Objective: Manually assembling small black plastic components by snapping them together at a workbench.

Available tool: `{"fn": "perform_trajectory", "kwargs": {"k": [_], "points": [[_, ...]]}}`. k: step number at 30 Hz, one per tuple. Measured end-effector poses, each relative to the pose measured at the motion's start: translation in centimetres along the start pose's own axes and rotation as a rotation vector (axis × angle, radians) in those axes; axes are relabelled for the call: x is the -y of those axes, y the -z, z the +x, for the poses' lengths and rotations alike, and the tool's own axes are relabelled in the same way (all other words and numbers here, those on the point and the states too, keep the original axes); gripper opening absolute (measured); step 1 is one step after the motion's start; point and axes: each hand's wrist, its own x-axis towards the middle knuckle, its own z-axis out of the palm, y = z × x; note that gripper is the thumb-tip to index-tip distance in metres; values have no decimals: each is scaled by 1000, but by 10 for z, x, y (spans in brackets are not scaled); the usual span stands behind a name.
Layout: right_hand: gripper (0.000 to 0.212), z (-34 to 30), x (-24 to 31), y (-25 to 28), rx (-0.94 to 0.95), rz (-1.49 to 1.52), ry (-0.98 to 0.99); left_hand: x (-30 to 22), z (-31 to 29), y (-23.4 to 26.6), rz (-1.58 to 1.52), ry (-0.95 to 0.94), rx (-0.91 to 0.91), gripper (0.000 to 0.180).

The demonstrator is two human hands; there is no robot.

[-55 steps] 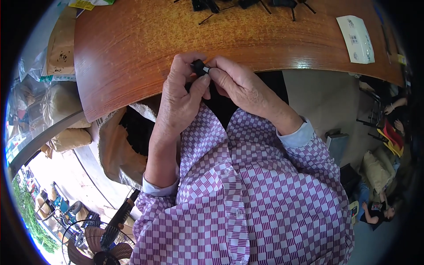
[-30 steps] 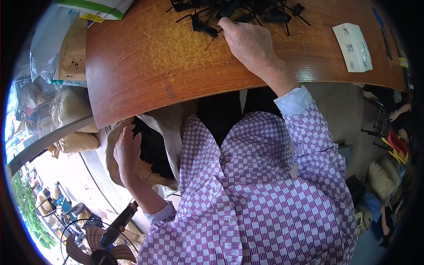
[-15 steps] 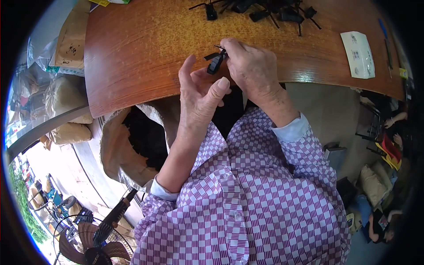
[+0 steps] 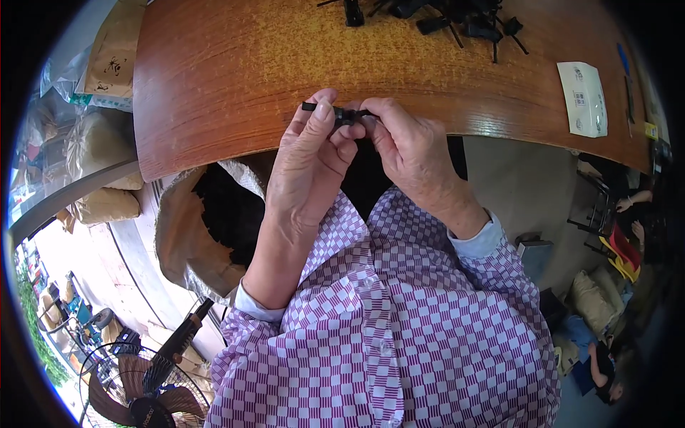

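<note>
Above the table's near edge, both hands meet on a small black plastic part (image 4: 346, 115) with thin projecting pieces. My left hand (image 4: 308, 153) pinches it between thumb and fingers, and a short dark end sticks out past the thumb. From the other side my right hand (image 4: 414, 153) grips its right end with thumb and forefinger. Fingers cover much of the part, so its exact kind is unclear. Farther off on the wooden table (image 4: 214, 93) lies a heap of similar black parts (image 4: 471, 25) with thin stalks.
A white printed packet (image 4: 581, 98) lies at the table's right. Below the left edge stands an open sack (image 4: 175, 235) with dark contents. A fan (image 4: 146, 399) is at lower left, and stuffed bags (image 4: 100, 153) are beyond the table's left side. Another person (image 4: 635, 207) sits far right.
My left hand has closed on the black part, which has turned from steeply tilted to nearly level. My right hand has come down slightly, toward me.
</note>
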Motion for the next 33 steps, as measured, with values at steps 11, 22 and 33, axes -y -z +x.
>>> {"fn": "perform_trajectory", "kwargs": {"k": [11, 22, 33], "points": [[25, -19, -1, 1, 78, 180, -65, 2, -4, 2, 64, -3, 33, 34], [19, -7, 15, 13, 135, 583, -347, 11, -4, 1, 864, -383, 97, 35], [14, -14, 5, 12, 152, 450, -252, 13, -6, -17, 1536, -464, -4, 31]]}}
